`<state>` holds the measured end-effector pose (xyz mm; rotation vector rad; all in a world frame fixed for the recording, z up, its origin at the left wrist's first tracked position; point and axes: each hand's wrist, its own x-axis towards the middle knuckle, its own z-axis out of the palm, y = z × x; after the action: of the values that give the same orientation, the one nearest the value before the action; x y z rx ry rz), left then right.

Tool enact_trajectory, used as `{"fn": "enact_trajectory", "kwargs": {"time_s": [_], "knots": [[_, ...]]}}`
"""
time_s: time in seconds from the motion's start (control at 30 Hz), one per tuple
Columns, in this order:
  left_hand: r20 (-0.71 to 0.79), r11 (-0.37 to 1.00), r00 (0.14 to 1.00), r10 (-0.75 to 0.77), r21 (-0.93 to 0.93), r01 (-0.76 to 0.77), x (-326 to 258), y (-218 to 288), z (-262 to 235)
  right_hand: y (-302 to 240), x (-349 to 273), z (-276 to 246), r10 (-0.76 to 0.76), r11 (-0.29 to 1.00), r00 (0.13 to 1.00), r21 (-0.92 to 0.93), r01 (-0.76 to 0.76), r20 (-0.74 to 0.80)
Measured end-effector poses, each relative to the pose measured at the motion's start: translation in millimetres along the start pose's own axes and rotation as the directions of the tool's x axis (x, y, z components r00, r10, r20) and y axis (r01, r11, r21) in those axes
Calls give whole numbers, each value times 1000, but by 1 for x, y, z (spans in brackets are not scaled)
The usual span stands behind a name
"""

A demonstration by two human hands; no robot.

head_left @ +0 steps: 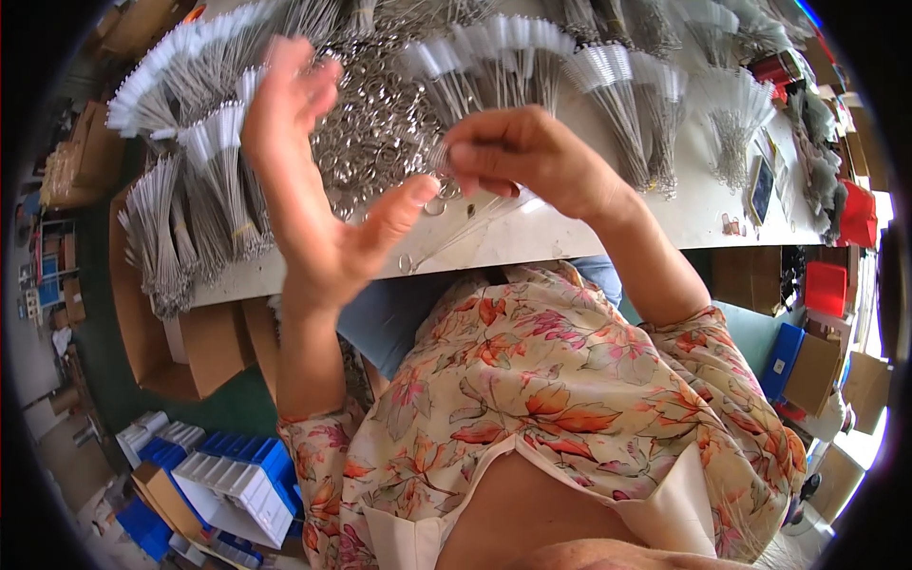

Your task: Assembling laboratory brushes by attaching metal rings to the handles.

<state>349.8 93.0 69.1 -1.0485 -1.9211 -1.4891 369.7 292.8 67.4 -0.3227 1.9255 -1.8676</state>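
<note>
Two hands are raised above the white desk in the upper middle of the frame. The left hand is held upright and spread wide, palm turned toward the right, fingers loose and slightly blurred, thumb pointing at the other hand; it holds nothing. The right hand is curled narrow, fingertips pinched together on thin wire brushes whose stems slant down and left over the desk edge, with a small metal ring just under the left thumb tip. Both forearms rise from a flowered blouse at the lower centre.

Behind the hands, a heap of shiny metal rings lies on the desk, touching bundles of white-tipped brushes fanned across the top of the frame. More bundles fill a brown cardboard box at the left. Blue and white plastic bins sit at the lower left. Red boxes and a blue flat package stand at the right, near brown cartons.
</note>
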Motion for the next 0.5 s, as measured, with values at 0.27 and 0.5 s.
{"fn": "enact_trajectory", "kwargs": {"time_s": [0.27, 0.5], "knots": [[318, 822, 911, -262, -420, 383, -24, -1, -12, -13, -7, 24, -84, 993, 986, -66, 94, 144], [148, 998, 987, 58, -5, -58, -43, 31, 10, -4, -31, 15, 200, 911, 872, 242, -333, 446]]}}
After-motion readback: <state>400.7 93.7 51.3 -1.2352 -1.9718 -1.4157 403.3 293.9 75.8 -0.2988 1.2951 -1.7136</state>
